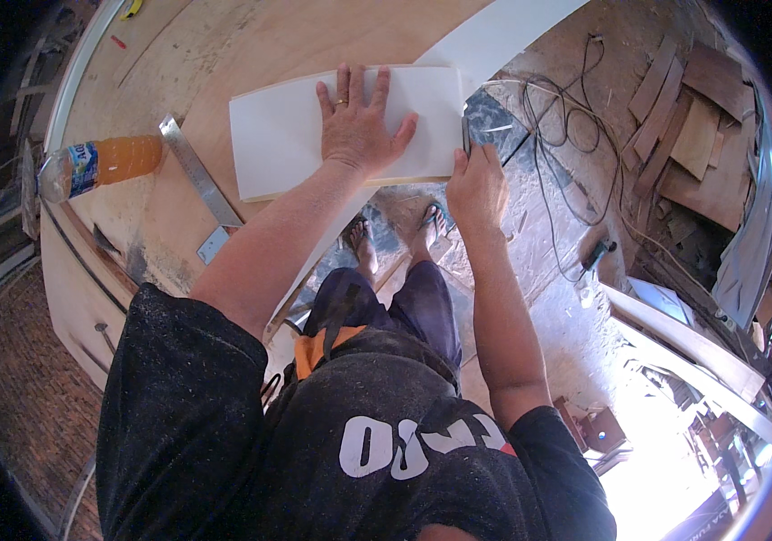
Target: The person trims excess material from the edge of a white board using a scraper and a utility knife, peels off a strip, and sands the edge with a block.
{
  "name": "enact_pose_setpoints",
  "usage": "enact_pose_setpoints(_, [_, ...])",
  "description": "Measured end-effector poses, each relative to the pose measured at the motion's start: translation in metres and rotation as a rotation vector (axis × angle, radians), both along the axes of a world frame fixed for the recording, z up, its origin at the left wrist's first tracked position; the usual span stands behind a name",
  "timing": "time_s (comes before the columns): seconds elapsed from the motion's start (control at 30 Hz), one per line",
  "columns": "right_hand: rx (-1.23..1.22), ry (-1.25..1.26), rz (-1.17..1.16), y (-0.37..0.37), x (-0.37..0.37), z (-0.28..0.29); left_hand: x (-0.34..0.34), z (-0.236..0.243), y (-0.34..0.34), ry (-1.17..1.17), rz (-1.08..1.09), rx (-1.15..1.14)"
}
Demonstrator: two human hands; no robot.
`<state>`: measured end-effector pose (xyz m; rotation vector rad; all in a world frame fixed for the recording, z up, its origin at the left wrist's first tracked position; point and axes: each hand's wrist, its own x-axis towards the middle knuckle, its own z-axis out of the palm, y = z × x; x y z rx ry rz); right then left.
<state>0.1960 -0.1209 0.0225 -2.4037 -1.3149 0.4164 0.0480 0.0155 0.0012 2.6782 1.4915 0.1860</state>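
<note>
My left hand (354, 131) lies with spread fingers on a white rectangular sheet (273, 144), pressing against a plywood worktop (269, 45). My right hand (481, 185) is closed on a slim dark tool (465, 131), which looks like a cutter, at the sheet's right end. A paler tan layer shows under the sheet's lower edge. A long curved white strip (503, 27) runs off behind the sheet toward the upper right. A metal square (192, 171) lies left of the sheet, beside a clear plastic bottle (120, 162) of orange liquid.
Wood offcuts (702, 135) are piled on the floor at the right, near looping cables (575, 153) and a dark tool (598, 252). My sandalled feet (427, 230) stand below the sheet's edge. Long boards (675, 343) lie at the lower right. A small yellow object (129, 9) sits at the upper left.
</note>
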Motion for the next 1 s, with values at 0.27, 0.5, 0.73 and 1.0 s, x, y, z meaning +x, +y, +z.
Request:
enact_pose_setpoints(0.27, [0.022, 0.008, 0.0, 0.017, 0.006, 0.0, -0.001, 0.002, 0.0, -0.017, -0.001, -0.023])
enact_pose_setpoints(0.5, [0.01, 0.009, 0.017, 0.039, 0.014, 0.001, -0.001, 0.001, 0.001, -0.014, 0.001, -0.025])
enact_pose_setpoints(0.73, [-0.026, -0.057, 0.03, 0.067, 0.022, 0.003, -0.002, -0.002, 0.002, -0.011, -0.011, 0.006])
enact_pose_setpoints(1.0, [-0.014, -0.054, 0.02, 0.078, 0.024, -0.003, -0.002, 0.001, 0.002, -0.016, -0.016, -0.025])
